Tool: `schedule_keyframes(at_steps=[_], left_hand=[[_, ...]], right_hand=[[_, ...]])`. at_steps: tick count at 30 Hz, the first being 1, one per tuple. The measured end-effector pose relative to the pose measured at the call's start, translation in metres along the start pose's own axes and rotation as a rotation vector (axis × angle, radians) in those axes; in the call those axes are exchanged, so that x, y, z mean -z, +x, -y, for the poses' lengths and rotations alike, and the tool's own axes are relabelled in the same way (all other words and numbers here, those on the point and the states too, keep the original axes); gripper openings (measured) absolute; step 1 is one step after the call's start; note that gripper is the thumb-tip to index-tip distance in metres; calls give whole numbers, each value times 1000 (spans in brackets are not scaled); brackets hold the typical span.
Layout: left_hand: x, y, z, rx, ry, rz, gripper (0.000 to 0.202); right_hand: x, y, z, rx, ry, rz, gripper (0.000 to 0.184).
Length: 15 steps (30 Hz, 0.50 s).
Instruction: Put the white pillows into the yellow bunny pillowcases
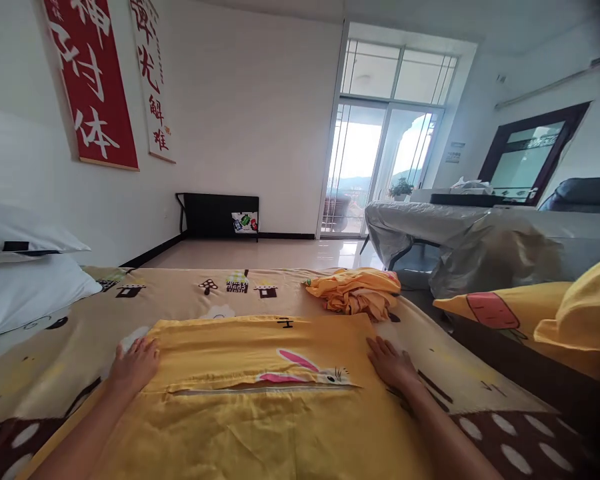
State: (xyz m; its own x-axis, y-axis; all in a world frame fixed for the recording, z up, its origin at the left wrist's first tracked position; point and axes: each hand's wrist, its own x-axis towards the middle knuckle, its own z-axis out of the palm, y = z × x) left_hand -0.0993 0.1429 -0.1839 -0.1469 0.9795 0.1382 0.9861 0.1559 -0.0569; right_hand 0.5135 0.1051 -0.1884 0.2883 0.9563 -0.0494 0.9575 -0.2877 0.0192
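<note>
A yellow pillowcase (280,433) with a rabbit print lies spread out on the bed in front of me. Across its middle runs a long slit, slightly gaping, with the rabbit's pink ears and whiskered face beside it. My left hand (137,363) rests flat on the pillowcase's left edge near the far corner. On the opposite edge, my right hand (391,363) lies with fingers stretched onto the cloth. Beyond the far right corner sits a crumpled orange cloth (355,292).
The bed has a beige patterned sheet (170,293). White pillows (35,287) are at the left, yellow fabric with a carrot print (495,310) at the right. Farther back stand a plastic-covered table (430,220) and a folded black frame (210,217) against the wall.
</note>
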Motion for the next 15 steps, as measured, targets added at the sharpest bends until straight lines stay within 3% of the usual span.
schedule_keyframes(at_steps=[2, 4, 7, 9, 11, 15], left_hand=[[21, -10, -29, -73, -9, -22, 59], [41, -26, -67, -245, -82, 15, 61], [56, -58, -126, -528, -175, 92, 53], [57, -77, -157, -711, -207, 107, 51], [53, -90, -178, -776, -210, 101, 47], [42, -94, -192, -677, -221, 60, 33]], right_hand=[[11, -16, 16, 11, -37, -85, 54], [22, -37, 48, 129, -44, -188, 58], [31, -74, 112, 517, 32, -205, 44], [32, -97, 151, 692, 71, -180, 33], [30, -113, 180, 711, 73, -159, 29], [22, -119, 201, 603, 103, -186, 31]])
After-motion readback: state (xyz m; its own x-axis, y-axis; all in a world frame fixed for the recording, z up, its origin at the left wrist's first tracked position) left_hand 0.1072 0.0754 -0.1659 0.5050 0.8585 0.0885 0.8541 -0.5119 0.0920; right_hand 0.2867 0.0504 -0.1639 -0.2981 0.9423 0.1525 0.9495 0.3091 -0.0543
